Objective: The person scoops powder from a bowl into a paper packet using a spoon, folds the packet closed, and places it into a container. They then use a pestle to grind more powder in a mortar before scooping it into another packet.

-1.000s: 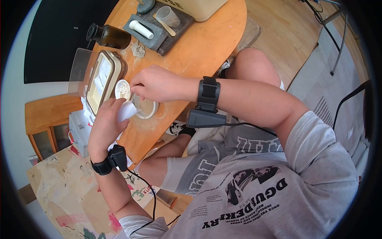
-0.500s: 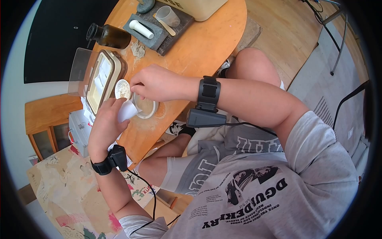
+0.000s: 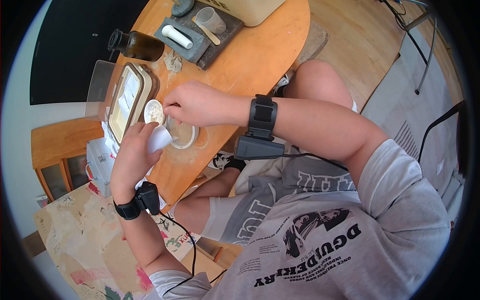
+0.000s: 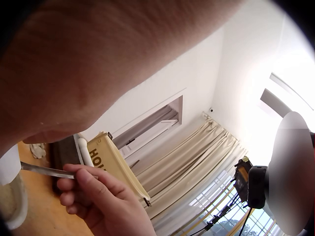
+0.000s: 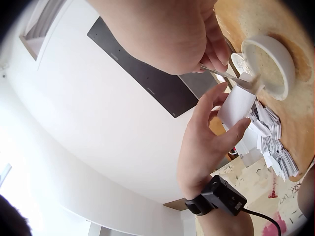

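A rolled white paper piece (image 5: 237,105), shaped like a small cup, is gripped between the fingers and thumb of my left hand (image 3: 132,160). Its mouth tilts toward a white bowl (image 5: 290,64) of pale, beige stuff. My right hand (image 3: 197,105) pinches a thin flat metal tool (image 4: 49,171) between thumb and fingertips. In the right wrist view, the tool's far end lies at the paper's mouth, with beige material around it. Just beyond my left fingertips in the head view is a small white round dish (image 3: 154,111) with pale flakes in it.
Beyond the dish stands a beige lidded box (image 3: 120,117) holding white paper. A dark bottle (image 3: 145,46), a crumpled lump (image 3: 173,62) and a dark slab with a white pestle (image 3: 177,37) and clear cup (image 3: 211,21) lie farther back. Folded papers (image 5: 275,147) lie beside the bowl.
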Action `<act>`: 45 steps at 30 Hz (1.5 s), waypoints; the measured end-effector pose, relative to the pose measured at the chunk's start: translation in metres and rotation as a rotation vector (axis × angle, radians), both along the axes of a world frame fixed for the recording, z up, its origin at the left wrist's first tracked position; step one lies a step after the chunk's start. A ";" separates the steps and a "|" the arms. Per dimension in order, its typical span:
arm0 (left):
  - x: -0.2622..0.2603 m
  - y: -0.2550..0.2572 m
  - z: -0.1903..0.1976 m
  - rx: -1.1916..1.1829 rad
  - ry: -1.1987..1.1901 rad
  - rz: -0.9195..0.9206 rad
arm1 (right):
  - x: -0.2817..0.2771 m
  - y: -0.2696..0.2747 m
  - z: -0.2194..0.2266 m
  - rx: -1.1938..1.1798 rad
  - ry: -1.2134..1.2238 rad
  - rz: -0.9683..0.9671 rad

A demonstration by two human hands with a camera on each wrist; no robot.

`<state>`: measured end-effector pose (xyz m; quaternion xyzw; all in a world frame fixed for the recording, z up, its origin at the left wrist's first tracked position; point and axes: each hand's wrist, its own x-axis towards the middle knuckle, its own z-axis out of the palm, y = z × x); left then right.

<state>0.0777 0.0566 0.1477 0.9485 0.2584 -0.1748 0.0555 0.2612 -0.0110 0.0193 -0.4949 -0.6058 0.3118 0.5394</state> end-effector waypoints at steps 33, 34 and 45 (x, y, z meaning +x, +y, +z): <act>-0.006 -0.001 -0.004 0.010 -0.057 -0.026 | 0.002 -0.001 0.001 0.006 0.020 -0.022; -0.007 0.000 -0.004 0.002 -0.007 0.008 | 0.002 -0.001 0.001 0.007 0.020 -0.022; -0.010 -0.001 -0.005 0.024 -0.037 -0.023 | 0.003 -0.001 0.002 -0.025 0.026 -0.022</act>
